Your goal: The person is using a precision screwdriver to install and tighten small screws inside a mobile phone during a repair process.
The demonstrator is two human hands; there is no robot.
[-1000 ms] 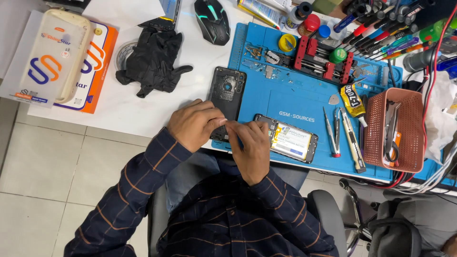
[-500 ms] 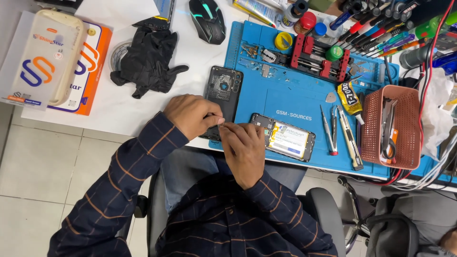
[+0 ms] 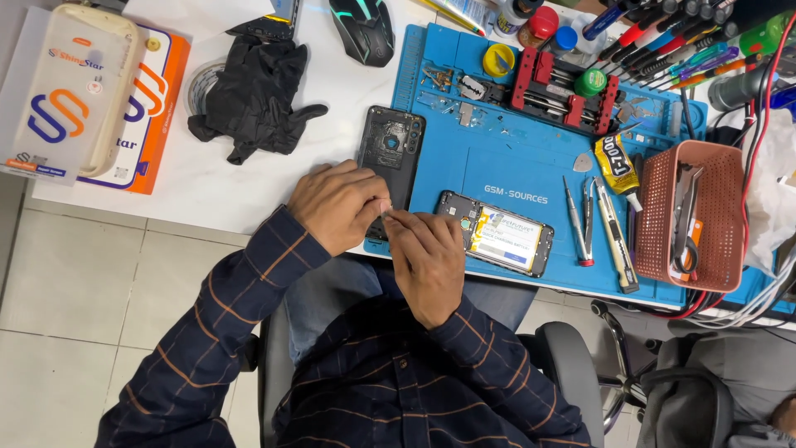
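While our left hand [image 3: 338, 205] and right hand [image 3: 427, 257] meet at the near edge of the table [image 3: 207, 178], we pinch a small pale piece [image 3: 386, 212] between the fingertips of both; each grip is nearly closed on it, and what the piece is we cannot tell at this size. It sits just beside the bottom end of the black phone back cover [image 3: 390, 153] and near the opened phone [image 3: 497, 235], which lies on the blue work mat [image 3: 514, 166] with its battery showing. To do this well, we judge that we should keep both wrists braced on the table's edge, hold the piece low over the surface so a slip costs little, and press lightly, since something this thin probably bends or tears. Tweezers and a screwdriver [image 3: 574, 220] lie near on the mat, with a glue tube [image 3: 615, 162] and a pink basket [image 3: 692, 217] further right; a black glove [image 3: 253, 99] rests well apart to the left.
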